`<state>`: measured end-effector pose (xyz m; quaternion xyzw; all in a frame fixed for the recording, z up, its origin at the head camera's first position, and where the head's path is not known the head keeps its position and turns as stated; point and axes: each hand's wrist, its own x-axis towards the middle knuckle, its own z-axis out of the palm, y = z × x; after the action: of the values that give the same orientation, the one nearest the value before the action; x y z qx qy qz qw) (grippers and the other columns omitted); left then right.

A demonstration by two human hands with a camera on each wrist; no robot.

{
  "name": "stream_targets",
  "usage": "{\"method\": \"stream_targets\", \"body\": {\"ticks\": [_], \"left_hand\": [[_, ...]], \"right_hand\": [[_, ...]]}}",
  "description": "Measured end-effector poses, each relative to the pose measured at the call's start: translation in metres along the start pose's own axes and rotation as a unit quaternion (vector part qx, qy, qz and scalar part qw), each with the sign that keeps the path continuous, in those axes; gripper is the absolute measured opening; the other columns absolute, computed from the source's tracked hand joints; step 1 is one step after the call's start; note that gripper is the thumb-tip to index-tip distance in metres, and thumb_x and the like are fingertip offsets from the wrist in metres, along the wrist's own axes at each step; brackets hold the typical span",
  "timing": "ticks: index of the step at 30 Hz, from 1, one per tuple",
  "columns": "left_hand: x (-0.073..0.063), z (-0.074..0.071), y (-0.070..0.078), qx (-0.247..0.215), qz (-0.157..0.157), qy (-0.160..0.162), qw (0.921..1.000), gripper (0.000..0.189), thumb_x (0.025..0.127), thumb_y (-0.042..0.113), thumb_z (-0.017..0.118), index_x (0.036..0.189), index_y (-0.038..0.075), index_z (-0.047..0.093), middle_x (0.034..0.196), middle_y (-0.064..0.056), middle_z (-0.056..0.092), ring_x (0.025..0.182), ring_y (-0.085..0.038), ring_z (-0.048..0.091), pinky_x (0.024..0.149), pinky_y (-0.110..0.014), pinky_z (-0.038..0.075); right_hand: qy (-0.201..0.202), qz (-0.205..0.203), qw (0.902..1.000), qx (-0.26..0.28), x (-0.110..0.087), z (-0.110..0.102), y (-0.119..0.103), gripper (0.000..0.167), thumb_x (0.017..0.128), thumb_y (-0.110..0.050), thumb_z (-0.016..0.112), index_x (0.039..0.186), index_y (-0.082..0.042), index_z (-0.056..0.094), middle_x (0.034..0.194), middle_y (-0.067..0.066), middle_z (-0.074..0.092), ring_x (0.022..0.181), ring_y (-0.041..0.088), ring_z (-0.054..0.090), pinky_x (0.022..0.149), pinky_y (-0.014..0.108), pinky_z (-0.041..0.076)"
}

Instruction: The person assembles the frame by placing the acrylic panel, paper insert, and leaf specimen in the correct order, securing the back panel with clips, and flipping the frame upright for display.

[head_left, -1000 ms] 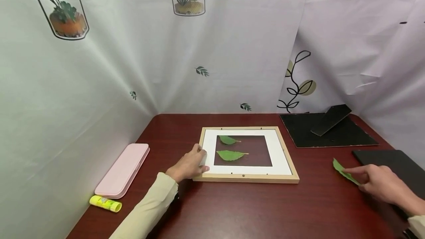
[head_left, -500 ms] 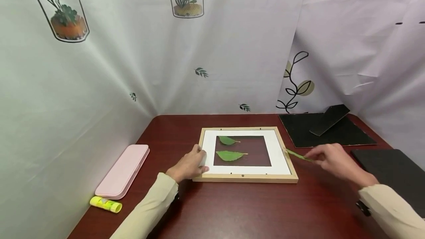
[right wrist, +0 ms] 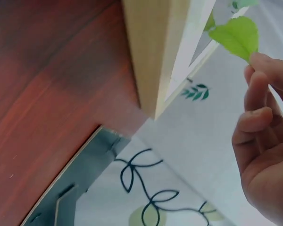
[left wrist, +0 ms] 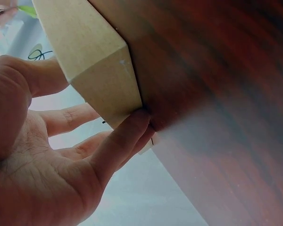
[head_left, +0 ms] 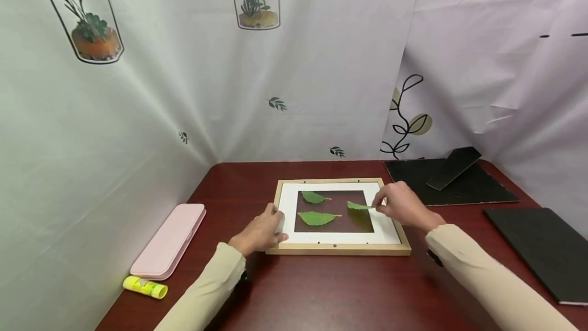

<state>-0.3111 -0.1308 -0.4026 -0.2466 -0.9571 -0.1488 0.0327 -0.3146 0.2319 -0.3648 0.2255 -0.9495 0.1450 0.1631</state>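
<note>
A light wooden picture frame (head_left: pixel 298 250) with a white mat (head_left: pixel 288 208) lies on the dark red table. Through the mat's opening show two green leaves, an upper leaf (head_left: pixel 314 197) and a lower, larger leaf (head_left: pixel 317 218), both with stems pointing right. My left hand (head_left: pixel 259 230) grips the frame's left side; the left wrist view has its fingers (left wrist: pixel 125 134) against the wooden outer edge. Over the right part of the opening, my right hand (head_left: pixel 406 206) pinches a third leaf (right wrist: pixel 237 37) by its stem, blade pointing left above its reflection.
A black backing board (head_left: pixel 409 180) with a stand leg (head_left: pixel 455 168) lies at the back right. Nearer, a black flat book-like item (head_left: pixel 542 249) rests at the right. At left are a pink case (head_left: pixel 169 241) and a yellow glue stick (head_left: pixel 144 287). Printed cloth hangs behind.
My right hand has carried the third leaf leftward from beside the black book-like item to over the frame's opening. My left hand has stayed on the frame.
</note>
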Motion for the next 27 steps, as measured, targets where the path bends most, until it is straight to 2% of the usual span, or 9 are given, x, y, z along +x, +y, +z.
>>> {"method": "stream_targets", "body": {"ticks": [3, 7, 12, 15, 22, 27], "left_hand": [[-0.001, 0.000, 0.000, 0.001, 0.000, 0.000, 1.0000, 0.031, 0.088, 0.019, 0.078, 0.107, 0.001, 0.061, 0.122, -0.019, 0.051, 0.074, -0.025, 0.056, 0.067, -0.039, 0.052], [-0.001, 0.001, 0.001, 0.003, 0.000, 0.001, 1.0000, 0.032, 0.088, 0.020, 0.077, 0.109, 0.001, 0.062, 0.122, -0.019, 0.050, 0.074, -0.025, 0.056, 0.067, -0.039, 0.052], [-0.001, 0.001, 0.001, 0.003, 0.000, 0.003, 1.0000, 0.031, 0.088, 0.020, 0.078, 0.107, 0.001, 0.062, 0.122, -0.018, 0.050, 0.073, -0.025, 0.057, 0.068, -0.040, 0.053], [-0.001, 0.001, 0.001, 0.005, 0.000, 0.004, 1.0000, 0.030, 0.088, 0.020, 0.077, 0.105, 0.002, 0.062, 0.122, -0.018, 0.050, 0.073, -0.025, 0.057, 0.068, -0.040, 0.053], [-0.002, 0.001, 0.000, 0.007, 0.004, 0.004, 1.0000, 0.030, 0.088, 0.020, 0.078, 0.105, 0.002, 0.062, 0.121, -0.018, 0.050, 0.073, -0.026, 0.058, 0.066, -0.041, 0.052], [-0.003, 0.001, 0.002, 0.004, 0.007, 0.010, 0.9999, 0.030, 0.086, 0.019, 0.078, 0.104, 0.001, 0.062, 0.121, -0.019, 0.051, 0.073, -0.028, 0.059, 0.066, -0.042, 0.053]], "right_hand": [[-0.043, 0.021, 0.9986, 0.023, 0.008, 0.006, -0.007, 0.012, 0.080, 0.000, 0.077, 0.078, -0.012, 0.080, 0.084, 0.001, 0.077, 0.078, 0.017, 0.065, 0.067, 0.032, 0.052], [-0.080, 0.033, 0.9954, 0.041, 0.012, 0.013, -0.012, 0.014, 0.081, 0.000, 0.077, 0.084, -0.014, 0.080, 0.087, 0.000, 0.077, 0.084, 0.020, 0.067, 0.071, 0.034, 0.054], [-0.104, 0.024, 0.9935, 0.039, 0.015, 0.020, -0.016, 0.019, 0.077, -0.001, 0.080, 0.091, -0.013, 0.080, 0.083, -0.003, 0.074, 0.082, 0.016, 0.063, 0.066, 0.030, 0.049], [-0.116, 0.035, 0.9918, 0.041, 0.016, 0.021, -0.018, 0.020, 0.077, -0.003, 0.081, 0.094, -0.013, 0.079, 0.083, -0.003, 0.073, 0.082, 0.015, 0.060, 0.066, 0.029, 0.047], [-0.157, 0.099, 0.9818, 0.039, 0.021, 0.020, -0.024, 0.014, 0.087, -0.016, 0.076, 0.100, -0.011, 0.078, 0.088, 0.001, 0.075, 0.079, 0.014, 0.064, 0.069, 0.033, 0.052], [-0.170, 0.100, 0.9785, 0.062, 0.023, 0.019, -0.028, 0.016, 0.092, -0.019, 0.072, 0.104, -0.009, 0.076, 0.089, 0.003, 0.076, 0.076, 0.011, 0.066, 0.068, 0.032, 0.053]]}}
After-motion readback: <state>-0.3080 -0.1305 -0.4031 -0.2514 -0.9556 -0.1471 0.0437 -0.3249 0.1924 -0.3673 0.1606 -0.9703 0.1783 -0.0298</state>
